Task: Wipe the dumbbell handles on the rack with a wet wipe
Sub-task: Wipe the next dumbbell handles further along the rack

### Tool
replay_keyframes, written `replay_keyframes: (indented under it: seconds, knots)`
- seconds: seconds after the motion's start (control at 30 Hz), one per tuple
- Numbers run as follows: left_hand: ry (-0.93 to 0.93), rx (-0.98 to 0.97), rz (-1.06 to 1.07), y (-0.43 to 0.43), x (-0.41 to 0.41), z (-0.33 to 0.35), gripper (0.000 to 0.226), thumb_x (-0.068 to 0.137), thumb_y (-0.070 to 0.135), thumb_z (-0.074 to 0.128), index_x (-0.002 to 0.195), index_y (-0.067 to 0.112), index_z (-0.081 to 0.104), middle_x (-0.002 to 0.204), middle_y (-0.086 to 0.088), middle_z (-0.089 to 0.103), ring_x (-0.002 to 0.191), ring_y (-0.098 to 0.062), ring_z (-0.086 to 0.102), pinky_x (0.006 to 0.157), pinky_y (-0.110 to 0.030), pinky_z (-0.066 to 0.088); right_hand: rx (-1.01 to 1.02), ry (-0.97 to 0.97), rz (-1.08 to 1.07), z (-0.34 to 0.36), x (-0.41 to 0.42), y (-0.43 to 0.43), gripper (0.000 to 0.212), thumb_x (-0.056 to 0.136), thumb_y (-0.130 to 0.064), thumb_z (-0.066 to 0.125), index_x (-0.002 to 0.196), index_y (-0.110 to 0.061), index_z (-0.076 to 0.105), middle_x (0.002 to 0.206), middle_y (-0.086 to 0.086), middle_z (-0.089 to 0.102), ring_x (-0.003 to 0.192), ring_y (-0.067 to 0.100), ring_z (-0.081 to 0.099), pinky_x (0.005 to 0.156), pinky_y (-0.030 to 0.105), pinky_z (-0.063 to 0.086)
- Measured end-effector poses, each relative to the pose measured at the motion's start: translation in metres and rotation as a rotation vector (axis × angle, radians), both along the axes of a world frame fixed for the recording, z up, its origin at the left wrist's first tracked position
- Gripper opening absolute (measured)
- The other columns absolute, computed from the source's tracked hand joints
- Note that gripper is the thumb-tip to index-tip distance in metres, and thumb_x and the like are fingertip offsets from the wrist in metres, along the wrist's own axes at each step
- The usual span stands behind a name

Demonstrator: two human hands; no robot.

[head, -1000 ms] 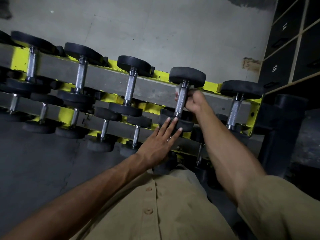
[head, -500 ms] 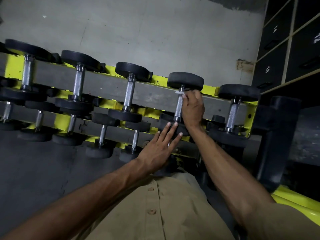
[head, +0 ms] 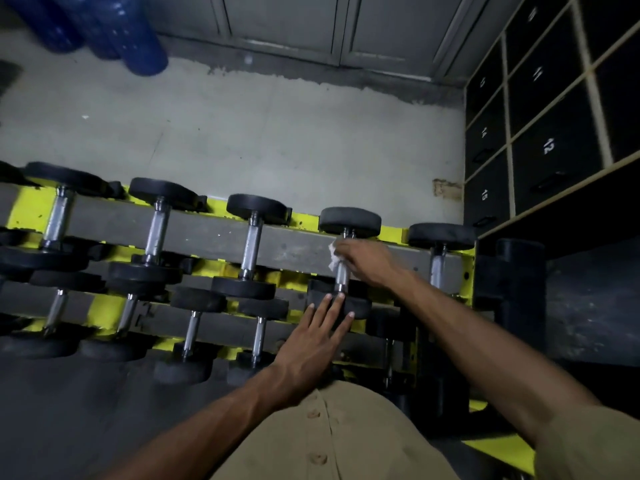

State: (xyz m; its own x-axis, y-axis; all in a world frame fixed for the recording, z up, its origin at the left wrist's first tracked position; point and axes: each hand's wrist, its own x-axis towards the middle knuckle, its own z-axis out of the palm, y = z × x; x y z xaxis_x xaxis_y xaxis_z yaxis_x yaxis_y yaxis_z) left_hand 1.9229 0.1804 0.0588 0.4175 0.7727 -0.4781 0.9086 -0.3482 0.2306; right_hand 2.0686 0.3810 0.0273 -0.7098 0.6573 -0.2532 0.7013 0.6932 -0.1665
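A yellow and grey rack (head: 221,237) holds rows of black-headed dumbbells with chrome handles. My right hand (head: 370,261) grips a white wet wipe (head: 334,256) around the upper part of the fourth dumbbell's handle (head: 342,278) on the top row. My left hand (head: 317,337) lies flat with straight fingers on that dumbbell's near black head (head: 360,304). Its far head (head: 349,221) sits at the rack's back edge.
Other top-row dumbbells stand to the left (head: 251,247) and right (head: 438,258). A lower row (head: 190,330) sits nearer me. Black numbered lockers (head: 540,133) fill the right side. Blue rolls (head: 114,32) stand at the far left on the concrete floor (head: 277,140).
The camera has tilted up, showing more floor and wall. My right hand with the wipe stays on the upper handle, its wrist now turned to the right. The left hand stays put.
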Motion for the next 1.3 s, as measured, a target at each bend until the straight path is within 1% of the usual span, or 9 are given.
replay_keyframes:
  seconds: [0.13,0.3,0.43,0.53,0.7,0.83,0.93,1.07,1.3]
  knots:
    - [0.02,-0.007,-0.015,0.013,0.0,-0.001,0.091,0.103,0.02,0.051,0.166,0.013,-0.015,0.17,-0.022,-0.024,0.157,-0.039,-0.024,0.129,-0.055,-0.004,-0.132,-0.182,0.201,-0.003,-0.009,-0.022,0.019,0.094,-0.038,0.056,0.104,-0.027,0.068,0.102,-0.003,0.073,0.087,0.024,0.069,0.077,0.032,0.055]
    - [0.029,-0.021,-0.017,0.011,-0.001,-0.008,0.096,0.101,0.013,0.052,0.165,0.016,-0.019,0.168,-0.017,-0.031,0.154,-0.034,-0.032,0.129,-0.056,-0.003,-0.021,-0.081,-0.019,-0.006,-0.006,-0.003,0.033,0.087,-0.052,0.049,0.093,-0.028,0.07,0.092,-0.003,0.073,0.086,0.019,0.07,0.066,0.026,0.046]
    - [0.03,-0.023,-0.019,0.012,-0.001,-0.012,0.102,0.099,0.017,0.059,0.164,0.018,-0.021,0.165,-0.015,-0.037,0.154,-0.033,-0.033,0.129,-0.055,-0.006,-0.175,-0.228,0.194,0.01,-0.017,-0.016,0.023,0.091,-0.023,0.06,0.111,-0.026,0.071,0.107,0.003,0.073,0.095,0.029,0.068,0.076,0.032,0.052]
    - [0.039,-0.011,-0.018,0.012,-0.001,-0.016,0.102,0.099,0.013,0.058,0.164,0.018,-0.021,0.166,-0.016,-0.035,0.154,-0.034,-0.032,0.129,-0.057,-0.001,-0.107,-0.134,-0.004,0.01,-0.015,-0.007,0.022,0.089,-0.025,0.062,0.108,-0.03,0.072,0.105,0.001,0.074,0.095,0.027,0.07,0.076,0.033,0.056]
    - [0.039,-0.012,-0.016,0.011,0.0,-0.018,0.101,0.1,0.015,0.057,0.164,0.019,-0.022,0.162,-0.015,-0.039,0.154,-0.035,-0.032,0.13,-0.057,-0.001,-0.203,-0.174,0.098,0.004,-0.02,-0.022,0.02,0.089,-0.02,0.062,0.105,-0.024,0.073,0.102,0.001,0.073,0.089,0.026,0.068,0.073,0.034,0.055]
    - [0.051,-0.031,-0.017,0.011,0.0,-0.018,0.104,0.1,0.018,0.059,0.163,0.019,-0.023,0.165,-0.016,-0.037,0.153,-0.034,-0.034,0.13,-0.056,-0.002,-0.044,0.023,0.024,-0.011,-0.006,-0.021,0.004,0.089,-0.026,0.064,0.09,-0.023,0.067,0.101,0.0,0.051,0.082,0.025,0.061,0.058,0.031,0.041]
    - [0.043,-0.02,-0.011,0.011,0.001,-0.019,0.107,0.1,0.021,0.062,0.163,0.019,-0.025,0.164,-0.015,-0.038,0.153,-0.034,-0.035,0.13,-0.056,-0.004,-0.057,0.172,-0.115,-0.019,0.002,-0.045,0.005,0.093,-0.024,0.06,0.098,-0.024,0.059,0.106,0.002,0.052,0.086,0.026,0.058,0.063,0.03,0.036]
    - [0.041,-0.023,-0.002,0.01,0.001,-0.021,0.11,0.098,0.025,0.065,0.163,0.021,-0.025,0.164,-0.014,-0.041,0.152,-0.033,-0.036,0.13,-0.055,-0.003,-0.262,0.397,-0.594,-0.026,0.009,-0.06,0.021,0.085,-0.027,0.069,0.099,-0.025,0.054,0.096,-0.002,0.066,0.083,0.022,0.062,0.069,0.031,0.048]
    - [0.041,-0.028,0.003,0.009,0.002,-0.017,0.114,0.097,0.031,0.069,0.163,0.02,-0.024,0.165,-0.014,-0.038,0.152,-0.033,-0.036,0.13,-0.054,-0.003,-0.455,0.396,-1.048,-0.055,0.003,-0.07,0.011,0.082,-0.005,0.066,0.079,-0.014,0.073,0.084,0.008,0.074,0.08,0.026,0.068,0.063,0.026,0.041]
